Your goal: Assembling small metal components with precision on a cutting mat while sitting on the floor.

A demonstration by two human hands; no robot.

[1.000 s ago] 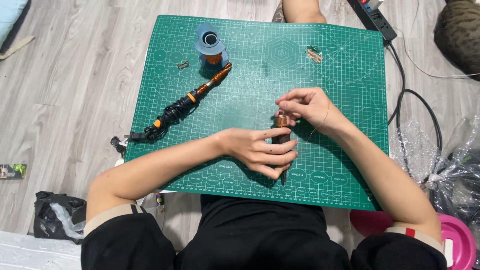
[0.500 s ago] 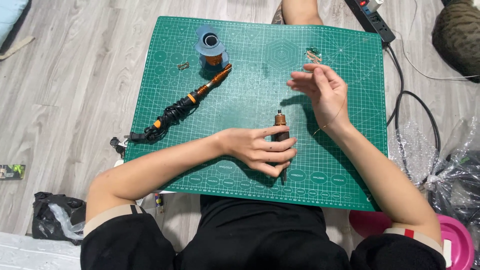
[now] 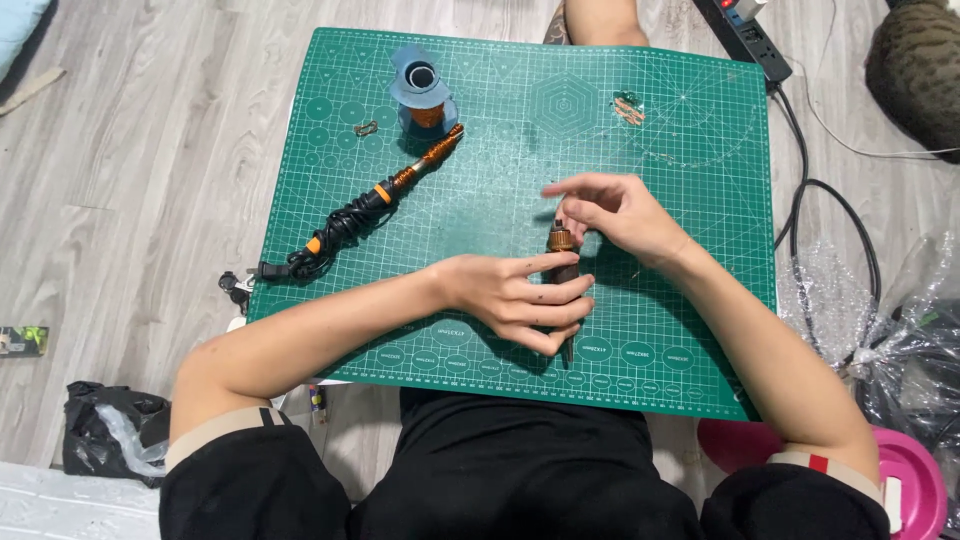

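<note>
On the green cutting mat (image 3: 480, 200) my left hand (image 3: 520, 300) grips a dark brown tool handle with a copper-coloured collar (image 3: 560, 243), held upright near the mat's middle front. My right hand (image 3: 610, 212) is at the collar end, fingers bent around its top and touching it. A second tool, a soldering iron with an orange grip and a coiled black cord (image 3: 365, 210), lies slantwise on the mat's left half. Behind it stands a blue spool (image 3: 423, 90).
Small metal parts (image 3: 629, 108) lie at the mat's back right, another small piece (image 3: 366, 128) at the back left. A power strip (image 3: 745, 30) and black cable (image 3: 850, 230) run along the right. Plastic bags (image 3: 900, 340) and a pink tub (image 3: 910, 480) sit at right.
My right hand went from the tool's top out to the back right of the mat, then came back to the collar end. My left hand has kept its hold.
</note>
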